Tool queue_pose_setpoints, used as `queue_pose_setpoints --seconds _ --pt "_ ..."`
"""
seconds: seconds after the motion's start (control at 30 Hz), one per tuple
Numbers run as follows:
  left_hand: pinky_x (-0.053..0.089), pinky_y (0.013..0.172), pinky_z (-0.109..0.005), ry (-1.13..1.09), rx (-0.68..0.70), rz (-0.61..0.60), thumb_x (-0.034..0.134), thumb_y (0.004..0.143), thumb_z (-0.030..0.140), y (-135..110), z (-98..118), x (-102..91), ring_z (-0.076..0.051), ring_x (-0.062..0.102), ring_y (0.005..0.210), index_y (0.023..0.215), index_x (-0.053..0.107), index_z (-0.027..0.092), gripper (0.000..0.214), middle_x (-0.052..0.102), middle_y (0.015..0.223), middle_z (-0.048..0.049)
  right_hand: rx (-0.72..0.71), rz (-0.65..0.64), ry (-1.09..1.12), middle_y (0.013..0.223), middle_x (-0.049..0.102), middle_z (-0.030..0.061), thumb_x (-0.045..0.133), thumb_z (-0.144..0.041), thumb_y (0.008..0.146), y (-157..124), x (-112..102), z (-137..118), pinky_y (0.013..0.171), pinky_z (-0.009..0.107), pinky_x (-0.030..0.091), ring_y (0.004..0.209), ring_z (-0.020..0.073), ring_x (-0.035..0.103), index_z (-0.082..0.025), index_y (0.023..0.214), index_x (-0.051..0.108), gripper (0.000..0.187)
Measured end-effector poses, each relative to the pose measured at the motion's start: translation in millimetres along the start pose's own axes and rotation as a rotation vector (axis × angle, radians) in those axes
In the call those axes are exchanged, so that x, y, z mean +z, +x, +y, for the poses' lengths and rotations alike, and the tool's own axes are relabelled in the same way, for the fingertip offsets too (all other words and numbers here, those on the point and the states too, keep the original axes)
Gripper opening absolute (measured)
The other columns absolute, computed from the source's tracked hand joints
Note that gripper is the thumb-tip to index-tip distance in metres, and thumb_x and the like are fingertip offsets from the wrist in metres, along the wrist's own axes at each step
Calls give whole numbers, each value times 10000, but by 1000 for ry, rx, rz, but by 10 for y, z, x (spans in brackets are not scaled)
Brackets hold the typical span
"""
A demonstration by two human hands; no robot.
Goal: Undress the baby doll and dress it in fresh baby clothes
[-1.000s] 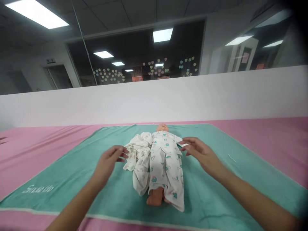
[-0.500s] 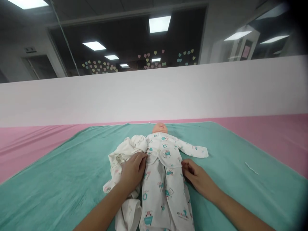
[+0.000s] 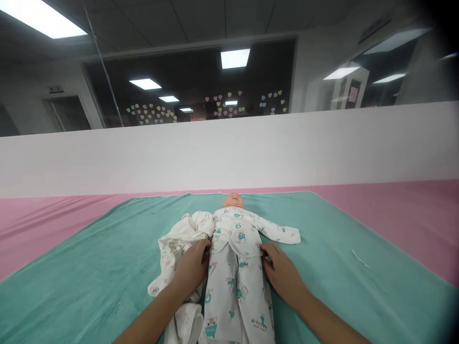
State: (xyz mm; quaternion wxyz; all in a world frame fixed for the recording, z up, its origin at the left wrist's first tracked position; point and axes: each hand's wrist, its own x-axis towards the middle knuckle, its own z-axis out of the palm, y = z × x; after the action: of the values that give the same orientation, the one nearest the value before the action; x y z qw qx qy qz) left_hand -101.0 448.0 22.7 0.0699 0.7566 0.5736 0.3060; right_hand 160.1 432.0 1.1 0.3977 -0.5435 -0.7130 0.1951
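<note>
On a teal towel (image 3: 322, 286), a doll (image 3: 234, 229) lies between the open left hand (image 3: 191, 270) and right hand (image 3: 283, 272).

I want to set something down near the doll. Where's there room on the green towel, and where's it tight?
Most bare towel lies right of the right hand and the doll's outstretched sleeve, with a white thread. A second patch lies left of the bunched white cloth. It's crowded between the left hand and the right, over the doll.

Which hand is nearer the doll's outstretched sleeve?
Right. The right hand lies below the sleeve, at the edge of the printed suit; the left hand is farther off, across the suit, on the crumpled white cloth.
</note>
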Motion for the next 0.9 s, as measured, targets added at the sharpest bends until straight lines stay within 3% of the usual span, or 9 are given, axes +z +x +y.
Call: queue_pose_setpoints --seconds 0.13,0.27,0.33,0.43,0.57,0.67,0.77,0.83,0.9 --pt "355 675 -273 -36 14 87 391 741 124 -30 33 -62 -156 505 744 787 484 206 132 567 786 1 16 59 47 811 534 7 348 -269 846 -15 -34 -6 685 263 393 733 141 484 -207 843 491 156" --pt "332 637 -253 -106 137 246 409 688 101 -110 60 -160 -136 429 679 678 395 195 96 470 693 14 8 160 84 732 486 -4 364 -291 849 -84 -154 -46 630 233 352 673 123 431 -195 790 470 154" --pt "320 615 -246 -161 209 264 395 683 87 -151 71 -188 -128 401 648 656 361 194 116 433 660 19 -21 178 85 708 463 -6 369 -267 837 -126 -212 -63 611 225 331 656 117 409 -189 758 458 143" --pt "310 601 -240 -212 282 198 391 637 56 -196 113 -197 -120 386 627 644 345 191 142 420 642 23 -107 149 79 694 435 -9 365 -224 815 -160 -240 -64 605 217 314 653 111 385 -182 716 427 124" --pt "293 598 -245 -165 322 -19 380 550 40 -227 204 -184 -125 396 646 638 354 186 173 445 657 20 -150 -107 0 678 429 -19 357 -115 703 -130 -177 -37 605 210 291 647 102 374 -169 645 346 80" --pt "298 586 -243 -250 256 -159 371 517 53 -213 193 -179 -129 402 650 626 350 184 172 436 649 17 -116 -230 12 679 449 -23 337 -89 622 -94 -139 -11 610 206 289 655 101 396 -162 621 320 75" --pt "354 592 -245 -479 146 -233 379 583 86 -136 76 -204 -140 459 656 639 421 183 119 476 648 2 -97 -278 200 672 469 -20 309 -83 554 -67 -153 54 603 204 294 660 104 425 -160 616 374 118" --pt "411 683 -272 -495 115 -140 365 689 125 -60 -37 -238 -159 519 743 719 506 183 155 554 746 -24 -43 -291 352 655 490 -16 301 -91 533 -46 -171 127 586 204 298 636 104 437 -157 635 443 187" --pt "387 878 -342 -278 117 38 376 763 184 14 -166 -268 -198 513 980 901 567 202 236 592 988 -52 24 -256 425 639 506 -14 312 -104 544 -22 -180 200 579 207 307 620 106 445 -154 662 495 224"
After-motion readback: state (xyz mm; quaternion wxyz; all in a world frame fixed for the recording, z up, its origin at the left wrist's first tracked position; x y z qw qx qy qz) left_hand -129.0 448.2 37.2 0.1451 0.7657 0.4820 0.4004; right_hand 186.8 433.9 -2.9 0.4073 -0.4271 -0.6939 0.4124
